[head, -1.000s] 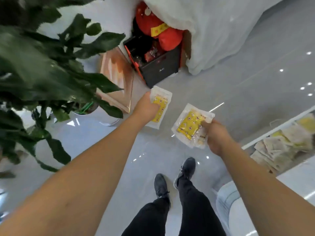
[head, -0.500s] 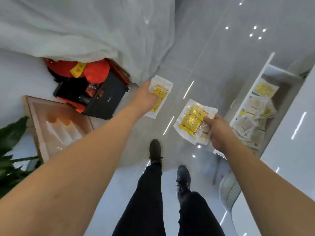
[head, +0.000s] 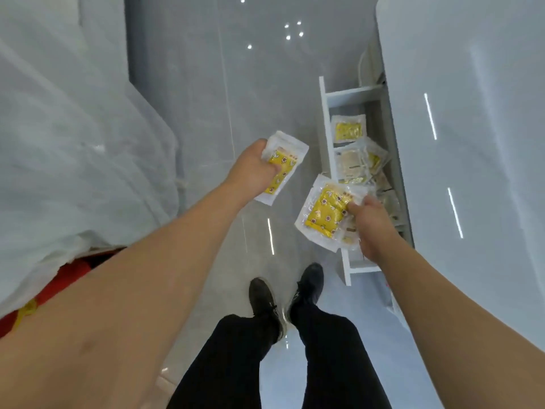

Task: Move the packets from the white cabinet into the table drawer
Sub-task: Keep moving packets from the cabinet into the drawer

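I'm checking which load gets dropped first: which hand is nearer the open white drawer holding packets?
Right. The right hand, gripping yellow-printed clear packets, overlaps the open white drawer at its front edge. The left hand, holding another packet, is apart over the floor.

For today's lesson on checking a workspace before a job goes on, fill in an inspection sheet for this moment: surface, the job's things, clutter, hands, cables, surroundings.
Surface: white table top at the right, glossy, with light streaks reflected on it.
Job's things: open drawer under the table edge, with several packets already lying in it; one packet in each hand.
Clutter: red and yellow item low at the left, partly under a white cloth.
Hands: left hand grips a yellow packet; right hand pinches a yellow packet beside the drawer.
Cables: nothing seen.
Surroundings: shiny grey floor; the person's black shoes and dark trousers below.
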A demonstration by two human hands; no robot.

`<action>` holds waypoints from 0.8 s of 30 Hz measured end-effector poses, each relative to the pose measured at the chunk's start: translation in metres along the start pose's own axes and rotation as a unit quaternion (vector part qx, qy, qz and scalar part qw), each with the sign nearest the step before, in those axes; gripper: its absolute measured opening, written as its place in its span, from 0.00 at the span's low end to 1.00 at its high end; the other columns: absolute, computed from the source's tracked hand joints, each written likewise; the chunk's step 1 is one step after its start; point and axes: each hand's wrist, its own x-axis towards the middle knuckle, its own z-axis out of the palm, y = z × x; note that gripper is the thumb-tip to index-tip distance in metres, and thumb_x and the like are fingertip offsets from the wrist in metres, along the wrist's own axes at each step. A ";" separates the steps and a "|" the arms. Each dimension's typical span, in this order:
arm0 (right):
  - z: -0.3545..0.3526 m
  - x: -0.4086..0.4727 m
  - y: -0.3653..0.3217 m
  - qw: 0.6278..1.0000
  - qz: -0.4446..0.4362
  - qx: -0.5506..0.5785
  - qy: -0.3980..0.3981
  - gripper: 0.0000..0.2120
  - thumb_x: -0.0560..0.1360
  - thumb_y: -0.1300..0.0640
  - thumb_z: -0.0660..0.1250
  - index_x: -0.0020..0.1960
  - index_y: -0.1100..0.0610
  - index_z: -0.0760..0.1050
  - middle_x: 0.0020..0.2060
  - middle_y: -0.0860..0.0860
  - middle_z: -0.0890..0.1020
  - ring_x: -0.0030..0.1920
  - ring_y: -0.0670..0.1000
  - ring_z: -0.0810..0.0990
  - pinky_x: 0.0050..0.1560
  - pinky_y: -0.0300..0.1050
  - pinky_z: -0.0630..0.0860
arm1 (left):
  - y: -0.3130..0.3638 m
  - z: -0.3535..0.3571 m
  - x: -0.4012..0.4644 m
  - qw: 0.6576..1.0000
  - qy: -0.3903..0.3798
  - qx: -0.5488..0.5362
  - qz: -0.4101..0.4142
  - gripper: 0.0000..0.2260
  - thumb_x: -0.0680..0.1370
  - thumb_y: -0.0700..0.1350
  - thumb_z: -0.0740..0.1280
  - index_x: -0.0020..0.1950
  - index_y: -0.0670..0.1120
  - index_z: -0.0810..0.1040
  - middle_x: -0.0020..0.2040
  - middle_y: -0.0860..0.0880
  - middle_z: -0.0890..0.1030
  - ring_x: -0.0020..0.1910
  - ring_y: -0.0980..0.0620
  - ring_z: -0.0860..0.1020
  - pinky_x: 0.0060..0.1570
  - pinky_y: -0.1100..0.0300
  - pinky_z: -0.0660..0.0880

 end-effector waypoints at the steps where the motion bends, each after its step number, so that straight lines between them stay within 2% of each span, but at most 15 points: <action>1: -0.010 0.008 -0.004 1.000 -0.002 0.010 0.015 0.09 0.81 0.61 0.58 0.59 0.53 0.72 0.53 0.53 0.79 0.50 0.55 0.78 0.49 0.52 0.77 | 0.010 0.011 0.014 1.000 -0.016 0.018 0.011 0.12 0.76 0.38 0.65 0.56 0.51 0.74 0.50 0.51 0.80 0.49 0.50 0.79 0.48 0.56 0.77; 4: -0.039 0.033 -0.011 0.997 -0.011 0.035 0.065 0.12 0.80 0.61 0.57 0.62 0.54 0.71 0.53 0.52 0.79 0.51 0.54 0.78 0.52 0.52 0.76 | 0.039 0.044 0.051 0.992 -0.067 0.082 0.075 0.15 0.76 0.38 0.62 0.60 0.50 0.74 0.52 0.50 0.80 0.51 0.49 0.79 0.49 0.56 0.76; 7: -0.062 0.051 -0.015 0.991 -0.023 0.044 0.124 0.11 0.80 0.63 0.55 0.59 0.54 0.70 0.47 0.50 0.77 0.44 0.49 0.77 0.41 0.44 0.73 | 0.059 0.073 0.085 0.969 -0.120 0.165 0.138 0.13 0.78 0.38 0.59 0.62 0.49 0.71 0.51 0.49 0.78 0.50 0.48 0.76 0.44 0.58 0.71; 8: -0.068 0.058 -0.014 0.988 -0.028 0.037 0.148 0.11 0.80 0.63 0.54 0.59 0.56 0.70 0.47 0.51 0.77 0.43 0.49 0.76 0.41 0.44 0.73 | 0.064 0.082 0.097 0.957 -0.136 0.201 0.156 0.12 0.79 0.39 0.58 0.62 0.48 0.70 0.51 0.47 0.77 0.50 0.46 0.76 0.43 0.58 0.70; 11: -0.077 0.083 -0.006 0.973 -0.033 -0.016 0.228 0.09 0.79 0.64 0.52 0.55 0.59 0.69 0.46 0.53 0.75 0.45 0.53 0.75 0.44 0.45 0.70 | 0.076 0.110 0.136 0.906 -0.181 0.303 0.232 0.08 0.81 0.42 0.59 0.60 0.46 0.69 0.49 0.45 0.77 0.48 0.43 0.76 0.46 0.52 0.74; 15: -0.063 0.125 0.013 0.954 -0.034 -0.094 0.281 0.06 0.78 0.64 0.51 0.52 0.59 0.66 0.38 0.53 0.73 0.37 0.53 0.73 0.35 0.45 0.69 | 0.077 0.151 0.191 0.828 -0.220 0.353 0.375 0.10 0.80 0.43 0.61 0.61 0.50 0.72 0.52 0.49 0.79 0.51 0.44 0.77 0.52 0.46 0.75; 18: -0.045 0.158 0.030 0.937 -0.049 -0.165 0.305 0.06 0.77 0.65 0.52 0.51 0.57 0.65 0.38 0.52 0.73 0.39 0.57 0.75 0.37 0.50 0.71 | 0.061 0.181 0.229 0.761 -0.235 0.381 0.469 0.10 0.80 0.43 0.61 0.61 0.52 0.73 0.51 0.51 0.79 0.52 0.45 0.76 0.55 0.46 0.71; 21: -0.029 0.195 0.058 0.909 -0.056 -0.264 0.317 0.08 0.78 0.64 0.53 0.55 0.58 0.66 0.41 0.52 0.74 0.42 0.57 0.74 0.39 0.48 0.68 | 0.038 0.207 0.260 0.709 -0.262 0.402 0.518 0.11 0.79 0.41 0.61 0.60 0.51 0.73 0.51 0.50 0.77 0.52 0.45 0.74 0.54 0.47 0.70; 24: -0.026 0.232 0.092 0.885 -0.058 -0.351 0.301 0.11 0.79 0.60 0.53 0.60 0.58 0.66 0.40 0.52 0.75 0.40 0.57 0.75 0.37 0.47 0.69 | 0.016 0.236 0.286 0.664 -0.312 0.429 0.527 0.11 0.78 0.41 0.62 0.59 0.51 0.73 0.52 0.49 0.78 0.51 0.45 0.75 0.52 0.49 0.72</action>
